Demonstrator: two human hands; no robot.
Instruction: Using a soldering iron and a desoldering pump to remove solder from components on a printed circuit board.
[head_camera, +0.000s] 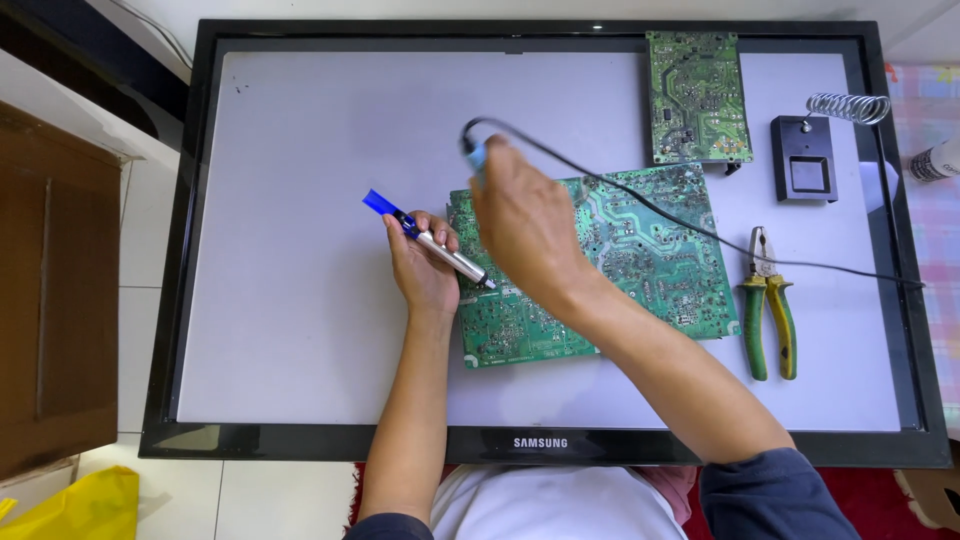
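A flat-screen monitor with a black frame (170, 300) is laid face up and used as the bench. Taking the large green circuit board (640, 250) as landmark: at its left edge, the left hand (425, 270) is closed around a silver desoldering pump with a blue plunger (435, 245), and the nozzle is rested on the board. Over the board's upper left corner, the right hand (530, 235) is closed on a soldering iron with a blue handle (478, 155); its tip is hidden. The black cable (700, 232) is led rightward across the board. For good work, the nozzle should probably be kept close to the heated joint. Right of the board, green-handled pliers (768, 310) are seen; above it, a smaller green circuit board (697, 95) and a black iron stand with a coiled wire holder (805, 160).
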